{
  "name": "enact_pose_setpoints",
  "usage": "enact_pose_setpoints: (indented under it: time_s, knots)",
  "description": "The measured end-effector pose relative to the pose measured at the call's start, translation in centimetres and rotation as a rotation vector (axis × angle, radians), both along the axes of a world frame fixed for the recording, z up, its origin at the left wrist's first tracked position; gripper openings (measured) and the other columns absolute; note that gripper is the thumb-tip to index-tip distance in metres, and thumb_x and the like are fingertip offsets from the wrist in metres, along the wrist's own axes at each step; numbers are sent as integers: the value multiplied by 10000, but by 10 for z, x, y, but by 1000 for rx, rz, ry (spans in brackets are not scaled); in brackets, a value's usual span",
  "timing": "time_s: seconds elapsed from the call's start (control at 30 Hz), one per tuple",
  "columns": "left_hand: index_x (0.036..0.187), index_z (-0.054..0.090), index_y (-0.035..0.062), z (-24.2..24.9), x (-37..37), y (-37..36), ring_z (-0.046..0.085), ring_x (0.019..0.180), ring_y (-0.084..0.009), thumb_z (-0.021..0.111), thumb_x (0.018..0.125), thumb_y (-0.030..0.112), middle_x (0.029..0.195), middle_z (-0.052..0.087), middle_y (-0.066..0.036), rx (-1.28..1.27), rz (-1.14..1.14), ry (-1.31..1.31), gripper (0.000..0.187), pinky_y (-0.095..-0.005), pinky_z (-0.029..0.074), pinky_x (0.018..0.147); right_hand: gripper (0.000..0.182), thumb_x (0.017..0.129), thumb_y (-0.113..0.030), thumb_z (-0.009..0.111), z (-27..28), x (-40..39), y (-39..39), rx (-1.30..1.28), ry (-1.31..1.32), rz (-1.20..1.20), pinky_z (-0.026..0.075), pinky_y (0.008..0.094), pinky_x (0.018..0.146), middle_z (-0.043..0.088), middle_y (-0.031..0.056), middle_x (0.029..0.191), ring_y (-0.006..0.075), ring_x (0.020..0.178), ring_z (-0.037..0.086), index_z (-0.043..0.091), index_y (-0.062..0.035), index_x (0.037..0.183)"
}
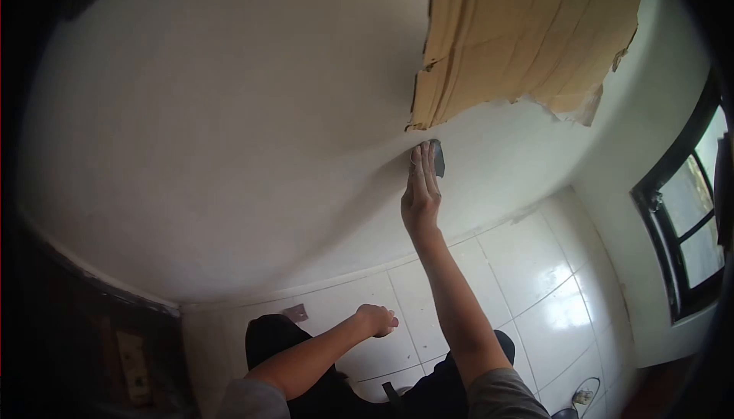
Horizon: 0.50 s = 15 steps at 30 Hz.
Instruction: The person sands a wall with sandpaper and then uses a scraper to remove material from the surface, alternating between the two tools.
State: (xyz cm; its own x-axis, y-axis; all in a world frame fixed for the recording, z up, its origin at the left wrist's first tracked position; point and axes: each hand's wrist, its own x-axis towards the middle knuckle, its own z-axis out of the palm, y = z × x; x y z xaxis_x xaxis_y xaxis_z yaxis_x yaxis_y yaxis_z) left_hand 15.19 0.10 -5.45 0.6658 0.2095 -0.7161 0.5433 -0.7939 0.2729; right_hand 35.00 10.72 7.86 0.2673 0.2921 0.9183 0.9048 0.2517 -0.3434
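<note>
My right hand [421, 197] reaches forward to the white wall [252, 136], fingers stretched out flat. Beneath those fingers a small dark grey piece of sandpaper [439, 159] is pressed to the wall, part of it showing at the right side. Just above is a torn sheet of brown cardboard [527, 37] on the wall. My left hand [375, 320] hangs low above the tiles, near my knee, its fingers curled closed. Whether anything is inside that fist is hidden.
White floor tiles [451, 274] meet the wall below. A small brownish-red scrap [295, 313] lies near my left knee. On the right is a dark-framed window [680, 228]. A wire-handled object [584, 397] stands at the lower right. Dark furniture [99, 335] is at the left.
</note>
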Motion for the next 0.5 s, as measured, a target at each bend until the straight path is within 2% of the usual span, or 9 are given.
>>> enact_pose_setpoints:
  time_s: [0.07,0.13,0.2,0.3,0.33,0.43,0.5]
  knots:
    - [1246,634,65,67,-5,-7,697,1113,-338,559,1004,369,1220,713,-164,-11,44,45,395,-490,564,895,471,962,145,531,-4,9,-2,-1,-29,30,472,458,1159,544,216,1493,378,1406,499,551,43,1421]
    - [1234,619,58,118,-8,-13,699,1068,-367,546,1017,397,1129,719,-212,16,139,-12,409,-513,551,886,470,961,147,531,-5,14,-5,2,-28,63,478,458,1153,550,214,1489,378,1403,503,557,40,1418]
    - [1217,608,59,140,-13,-15,695,1023,-413,556,1018,432,1040,730,-234,18,216,-117,425,-526,534,888,442,968,138,537,-4,16,-6,0,-19,90,488,459,1138,567,217,1470,387,1391,515,574,44,1399]
    - [1233,599,52,121,-28,-4,693,1008,-431,565,1014,445,1040,731,-240,-90,283,-176,452,-517,532,896,396,983,116,544,-1,17,-18,-5,101,179,490,461,1132,583,219,1450,387,1382,525,589,56,1372]
    - [1216,614,22,109,-33,0,713,983,-414,544,1016,412,1033,735,-240,-36,268,-153,443,-521,551,879,357,998,92,548,-3,17,-19,12,132,151,490,457,1131,595,219,1436,380,1380,528,598,65,1351]
    - [1203,633,19,41,-80,4,724,988,-391,556,1006,398,1069,739,-232,287,96,21,435,-522,557,874,339,1000,85,554,6,21,-16,72,137,162,494,454,1129,599,216,1430,370,1382,527,606,67,1335]
    - [1195,641,15,29,-103,1,729,988,-380,565,998,392,1074,745,-223,138,134,130,432,-525,559,870,360,983,99,566,21,20,-18,39,145,110,495,455,1129,597,214,1435,369,1388,522,611,62,1338]
